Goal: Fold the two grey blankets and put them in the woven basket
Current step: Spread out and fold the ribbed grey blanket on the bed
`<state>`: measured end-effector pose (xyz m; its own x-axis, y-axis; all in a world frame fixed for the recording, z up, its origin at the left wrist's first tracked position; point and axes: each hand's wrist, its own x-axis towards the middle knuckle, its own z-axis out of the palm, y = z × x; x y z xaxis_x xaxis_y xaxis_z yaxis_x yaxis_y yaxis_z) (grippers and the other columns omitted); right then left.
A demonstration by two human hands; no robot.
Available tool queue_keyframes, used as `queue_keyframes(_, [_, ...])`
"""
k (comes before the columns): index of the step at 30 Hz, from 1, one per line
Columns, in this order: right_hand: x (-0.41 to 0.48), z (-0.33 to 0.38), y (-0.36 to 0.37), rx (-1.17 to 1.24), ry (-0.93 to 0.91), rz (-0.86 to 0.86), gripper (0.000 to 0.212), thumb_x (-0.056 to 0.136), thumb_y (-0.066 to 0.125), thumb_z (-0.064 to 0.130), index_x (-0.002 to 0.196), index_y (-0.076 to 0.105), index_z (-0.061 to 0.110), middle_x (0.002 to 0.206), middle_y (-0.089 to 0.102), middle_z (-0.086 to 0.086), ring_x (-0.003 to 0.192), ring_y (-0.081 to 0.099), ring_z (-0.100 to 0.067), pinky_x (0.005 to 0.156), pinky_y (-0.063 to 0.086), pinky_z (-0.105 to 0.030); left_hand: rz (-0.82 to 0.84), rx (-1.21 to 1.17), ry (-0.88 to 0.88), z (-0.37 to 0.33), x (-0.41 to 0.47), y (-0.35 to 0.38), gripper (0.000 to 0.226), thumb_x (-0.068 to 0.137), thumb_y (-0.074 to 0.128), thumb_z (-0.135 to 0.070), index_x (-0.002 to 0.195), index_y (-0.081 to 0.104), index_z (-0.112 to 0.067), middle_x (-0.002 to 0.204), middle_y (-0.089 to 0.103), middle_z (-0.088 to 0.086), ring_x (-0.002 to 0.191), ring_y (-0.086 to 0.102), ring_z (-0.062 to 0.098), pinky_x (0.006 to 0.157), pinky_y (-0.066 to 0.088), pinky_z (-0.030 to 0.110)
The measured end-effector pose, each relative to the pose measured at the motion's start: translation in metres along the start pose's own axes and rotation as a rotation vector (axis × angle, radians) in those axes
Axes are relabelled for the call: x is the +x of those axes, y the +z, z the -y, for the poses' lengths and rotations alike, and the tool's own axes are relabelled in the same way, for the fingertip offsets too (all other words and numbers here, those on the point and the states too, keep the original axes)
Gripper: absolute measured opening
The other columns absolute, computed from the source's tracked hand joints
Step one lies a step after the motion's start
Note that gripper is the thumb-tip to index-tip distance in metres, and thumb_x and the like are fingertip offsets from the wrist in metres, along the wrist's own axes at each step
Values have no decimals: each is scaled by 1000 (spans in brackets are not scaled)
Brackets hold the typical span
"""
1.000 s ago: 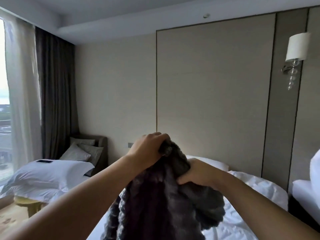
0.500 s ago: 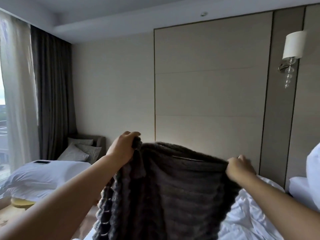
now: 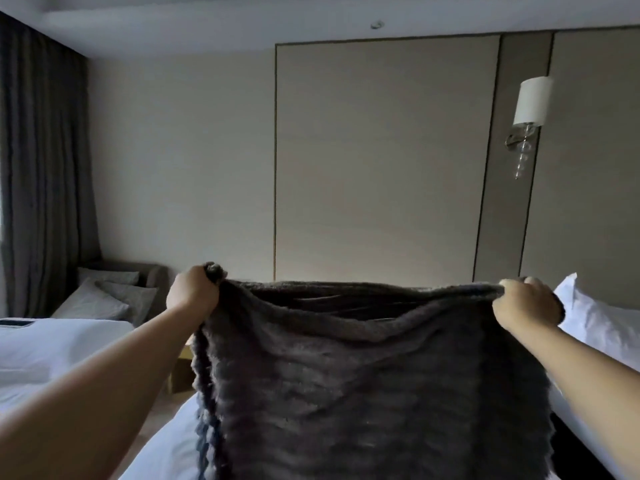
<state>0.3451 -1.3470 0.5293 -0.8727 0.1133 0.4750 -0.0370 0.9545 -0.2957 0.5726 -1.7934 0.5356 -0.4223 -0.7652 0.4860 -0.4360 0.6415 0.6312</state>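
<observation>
Left hand: I am watching the left hand (image 3: 194, 289) gripping the top left corner of the grey blanket (image 3: 363, 375), with its fingers curled round a bunched tuft of the pile.
Right hand: the right hand (image 3: 524, 303) is pinching the top right corner, its fingers closed over the edge.
Blanket: it is hanging in the air between the two hands. The top edge is stretching nearly level, and a second layer is showing behind the sag in the middle, so I am judging it to be doubled over. The lower part is running out of view above the white bed (image 3: 162, 445).
Basket: I am not seeing the woven basket or the other blanket anywhere in view.
Risk, uneven fold: the front layer is drooping lower than the back one, so I am expecting the edges to come together crooked unless the slack is shaken out.
Risk, slipping: the plush pile is looking slick and heavy, and the right hand's shallow pinch could be letting the corner slide free.
Risk, dragging: the unseen hem may be trailing on the bedding and catching.
Writing: I am finding no readable label, brand or lettering on the blanket, the wall lamp (image 3: 530, 105) or the pillow (image 3: 595, 323).
</observation>
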Motion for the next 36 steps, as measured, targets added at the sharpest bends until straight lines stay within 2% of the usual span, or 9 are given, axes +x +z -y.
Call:
queue_keyframes(6, [-25, -14, 35, -226, -98, -96, 27, 71, 56, 18, 93, 69, 29, 113, 44, -4, 109, 30, -28, 105, 22, -40, 123, 34, -1, 36, -13, 35, 26, 92, 56, -36, 99, 68, -14, 101, 69, 20, 96, 63, 37, 70, 40, 32])
queue_keyframes(9, [-58, -30, 85, -87, -102, 397, 24, 86, 53, 23, 108, 63, 22, 126, 55, -11, 118, 45, -30, 97, 35, -35, 196, 10, -72, 75, -46, 69, 31, 92, 56, -39, 98, 66, -9, 100, 68, 24, 95, 62, 40, 69, 39, 33])
queue_keyframes(14, [-181, -83, 173, 238, 258, 927, 12, 91, 59, 12, 88, 54, 1, 76, 54, -11, 74, 56, -26, 65, 39, -30, 448, -164, -530, 153, -153, 137, 37, 91, 59, -39, 108, 56, -6, 114, 60, 26, 96, 58, 36, 82, 47, 38])
queue_keyframes(17, [-276, -116, 226, 343, 559, 1120, 38, 92, 62, 20, 123, 55, 0, 119, 61, -17, 108, 58, -32, 88, 48, -36, 620, -225, -805, 196, -236, 172, 28, 92, 62, -26, 110, 53, -6, 122, 56, 24, 97, 59, 34, 81, 47, 37])
queue_keyframes(19, [-339, -128, 245, 303, 706, 1385, 61, 90, 66, 33, 140, 45, 6, 147, 43, -11, 131, 45, -29, 102, 40, -36, 886, -193, -991, 222, -286, 189, 31, 96, 56, -22, 118, 55, 0, 121, 59, 25, 99, 63, 33, 88, 48, 42])
queue_keyframes(22, [-416, -145, 265, 122, 746, 1609, 61, 85, 70, 33, 136, 50, 5, 142, 49, -8, 125, 49, -23, 91, 38, -24, 1182, -123, -1272, 252, -334, 200, 19, 97, 49, -13, 102, 62, 1, 89, 67, 21, 62, 67, 25, 72, 56, 38])
queue_keyframes(25, [-460, -157, 279, 47, 746, 1605, 48, 79, 75, 24, 121, 65, 4, 117, 66, -11, 104, 61, -23, 79, 44, -23, 1275, -189, -1516, 267, -358, 213, 26, 94, 49, -9, 76, 65, 3, 61, 67, 18, 45, 65, 24, 45, 55, 33])
queue_keyframes(30, [-437, -141, 300, -110, 683, 1476, 34, 73, 70, 29, 100, 71, 8, 96, 72, -9, 90, 66, -23, 60, 43, -21, 1328, -104, -1523, 266, -332, 258, 25, 85, 59, -23, 71, 65, -4, 70, 67, 15, 54, 66, 25, 59, 56, 33])
queue_keyframes(36, [-218, -30, 367, 423, 766, 1156, 14, 88, 58, 17, 95, 59, 5, 77, 56, -7, 68, 53, -20, 53, 38, -27, 1182, -432, -1247, 177, -147, 381, 27, 88, 54, -26, 70, 63, -8, 61, 65, 14, 53, 63, 26, 57, 55, 33])
